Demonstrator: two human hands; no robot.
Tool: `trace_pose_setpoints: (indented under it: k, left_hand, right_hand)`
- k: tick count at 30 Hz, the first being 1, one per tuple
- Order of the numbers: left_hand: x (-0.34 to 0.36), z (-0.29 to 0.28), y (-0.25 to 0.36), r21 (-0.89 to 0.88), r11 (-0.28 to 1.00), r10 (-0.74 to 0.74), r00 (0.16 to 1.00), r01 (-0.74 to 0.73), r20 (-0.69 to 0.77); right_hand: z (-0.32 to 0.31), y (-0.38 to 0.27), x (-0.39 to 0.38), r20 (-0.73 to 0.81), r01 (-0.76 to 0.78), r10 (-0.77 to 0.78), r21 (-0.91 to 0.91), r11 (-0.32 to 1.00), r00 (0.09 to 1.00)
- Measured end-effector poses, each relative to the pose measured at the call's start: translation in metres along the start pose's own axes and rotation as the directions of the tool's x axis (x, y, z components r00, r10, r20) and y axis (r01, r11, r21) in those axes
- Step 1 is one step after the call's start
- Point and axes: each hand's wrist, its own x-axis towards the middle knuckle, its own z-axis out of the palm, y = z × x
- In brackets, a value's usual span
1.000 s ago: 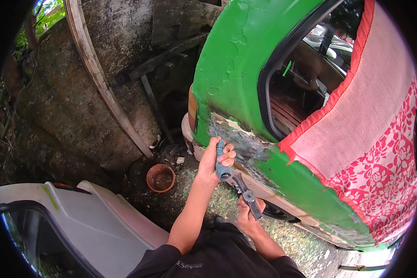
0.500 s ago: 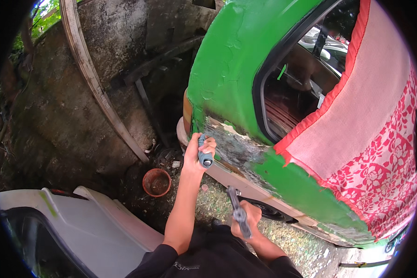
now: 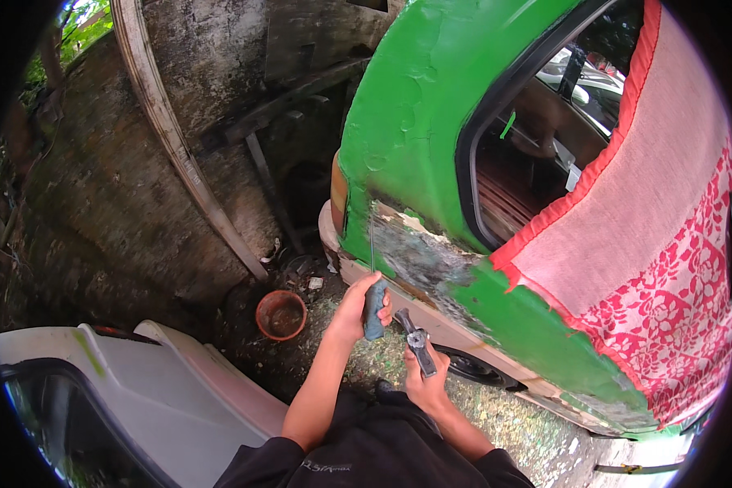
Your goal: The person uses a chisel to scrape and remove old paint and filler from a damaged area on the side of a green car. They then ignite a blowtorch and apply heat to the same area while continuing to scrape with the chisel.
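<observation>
My left hand [image 3: 352, 311] is wrapped round the blue-grey handle of a screwdriver [image 3: 374, 313]. Its thin shaft points away from me, up towards the scraped patch [image 3: 419, 254] on the green vehicle [image 3: 415, 146]; whether the tip touches the metal I cannot tell. Closed on a dark metal hammer [image 3: 416, 337], my right hand [image 3: 427, 386] is just right of and nearer than the left. The hammer's upper end lies close to the butt of the screwdriver handle, apart from it. Bare, blackened and flaking paint shows on the patch.
A pink and red patterned cloth [image 3: 626, 244] hangs over the vehicle's side beside its window [image 3: 537, 138]. An orange-red bucket [image 3: 281, 315] stands on the littered ground. At the lower left is a white car [image 3: 163, 390]; a long beam [image 3: 167, 122] leans on the stained wall.
My left hand has drawn down towards me and the screwdriver has turned, so its shaft now shows. The hammer in my right hand has moved nearer the screwdriver handle.
</observation>
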Motion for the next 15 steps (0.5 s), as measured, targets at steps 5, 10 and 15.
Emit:
trace_pose_setpoints:
  k: [5,10,15]
  left_hand:
    - [-0.006,-0.016,-0.013,0.083,0.989,0.118,0.990,-0.125,0.077]
    - [-0.017,0.002,-0.021,0.112,0.962,0.244,0.969,-0.248,0.046]
    - [-0.020,-0.007,-0.039,0.112,0.975,0.179,0.978,-0.190,0.106]
  right_hand:
    - [0.001,-0.006,0.000,0.022,-0.179,0.178,0.053,0.982,0.984]
    - [0.000,0.014,-0.006,0.007,-0.222,0.224,0.173,0.960,0.975]
    - [-0.008,0.017,-0.009,0.032,-0.240,0.238,0.149,0.959,0.971]
